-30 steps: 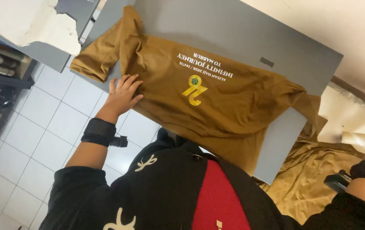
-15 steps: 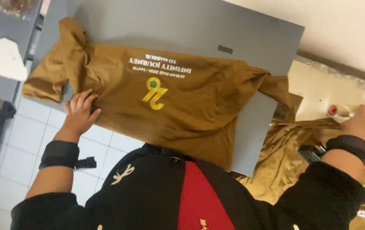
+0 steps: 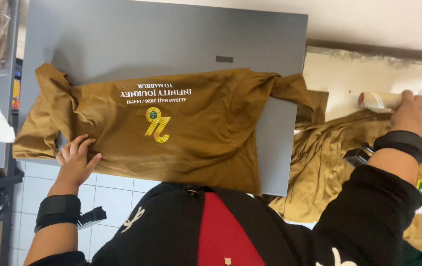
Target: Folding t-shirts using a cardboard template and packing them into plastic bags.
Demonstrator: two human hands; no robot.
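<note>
One brown shirt [image 3: 191, 133] with a gold print lies flat on the grey surface [image 3: 161, 39]. My left hand [image 3: 75, 160] presses its lower edge, fingers spread. Right of the shirt, my right hand [image 3: 415, 114] grips one lint roller [image 3: 380, 100] over a pile of brown cloth [image 3: 329, 162].

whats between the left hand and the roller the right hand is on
In the head view, the brown shirt on the grey board spans most of it from the left hand; then rumpled brown cloth before the roller under the right hand.
</note>
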